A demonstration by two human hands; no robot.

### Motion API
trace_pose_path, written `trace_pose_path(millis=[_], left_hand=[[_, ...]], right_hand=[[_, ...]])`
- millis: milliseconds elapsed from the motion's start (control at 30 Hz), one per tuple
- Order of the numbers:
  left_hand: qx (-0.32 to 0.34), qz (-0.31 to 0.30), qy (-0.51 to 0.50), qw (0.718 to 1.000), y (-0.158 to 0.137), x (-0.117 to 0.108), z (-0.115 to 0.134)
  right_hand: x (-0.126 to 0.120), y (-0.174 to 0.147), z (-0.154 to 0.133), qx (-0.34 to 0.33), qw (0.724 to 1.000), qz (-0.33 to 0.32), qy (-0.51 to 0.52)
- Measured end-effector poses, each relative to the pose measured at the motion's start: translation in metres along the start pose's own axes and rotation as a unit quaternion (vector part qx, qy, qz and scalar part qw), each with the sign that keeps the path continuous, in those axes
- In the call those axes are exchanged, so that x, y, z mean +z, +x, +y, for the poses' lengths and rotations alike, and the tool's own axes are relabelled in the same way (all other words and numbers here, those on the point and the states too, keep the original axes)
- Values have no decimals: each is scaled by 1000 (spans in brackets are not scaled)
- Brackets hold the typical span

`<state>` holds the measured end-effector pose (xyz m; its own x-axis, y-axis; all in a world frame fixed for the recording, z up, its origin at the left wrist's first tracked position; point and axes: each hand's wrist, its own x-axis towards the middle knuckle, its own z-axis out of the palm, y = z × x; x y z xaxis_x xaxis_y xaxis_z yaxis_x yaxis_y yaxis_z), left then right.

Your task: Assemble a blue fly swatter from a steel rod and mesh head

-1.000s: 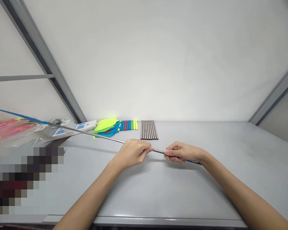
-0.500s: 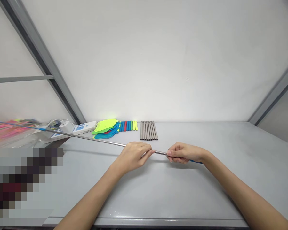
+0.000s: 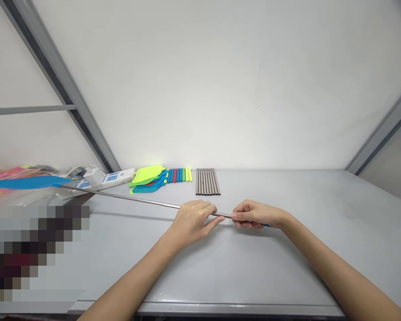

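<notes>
Bright metal runs slantwise across the worktop [image 3: 240, 272] as one long, thin rod [image 3: 137, 199], with a flat blue paddle [image 3: 26, 182] at its far left end and a blue piece [image 3: 268, 225] just showing past the right hand [image 3: 255, 215]. The rod is held above the worktop, near the middle, and casts a faint shadow beneath. The left hand [image 3: 192, 221] has its grip narrow on the rod, fingers bent over the top and thumb stretched toward the other hand. The right hand's grip is closed around the rod's right end, thumb and forefinger pinching it; a short length of bare metal shows between the two hands. Behind, by the wall [image 3: 220, 89], grey metal tubes [image 3: 207, 182] lie side by side in a neat row. To their left come slim handles [image 3: 179, 175] in blue, red, green and yellow, then a pile of swatter heads [image 3: 149, 178], yellow uppermost. A white power strip [image 3: 118, 178] lies beside the pile, carrying a white plug [image 3: 93, 176].
</notes>
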<state>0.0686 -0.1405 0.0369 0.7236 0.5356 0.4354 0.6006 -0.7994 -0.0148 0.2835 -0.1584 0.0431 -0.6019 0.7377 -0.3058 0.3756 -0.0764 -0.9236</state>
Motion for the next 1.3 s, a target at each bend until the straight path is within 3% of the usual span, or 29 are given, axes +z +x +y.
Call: trace_pose_path(millis=[433, 1000, 1133, 1300], left_hand=[[48, -48, -39, 997, -1, 5, 19], [31, -39, -38, 998, 3, -1, 8], [-3, -11, -58, 998, 3, -5, 5], [-18, 73, -80, 994, 1, -5, 7]], right_hand=[[11, 6, 2, -9, 999, -21, -24], [4, 4, 4, -13, 999, 16, -35], [2, 1, 0, -7, 999, 32, -35], [1, -2, -3, -13, 999, 44, -25]])
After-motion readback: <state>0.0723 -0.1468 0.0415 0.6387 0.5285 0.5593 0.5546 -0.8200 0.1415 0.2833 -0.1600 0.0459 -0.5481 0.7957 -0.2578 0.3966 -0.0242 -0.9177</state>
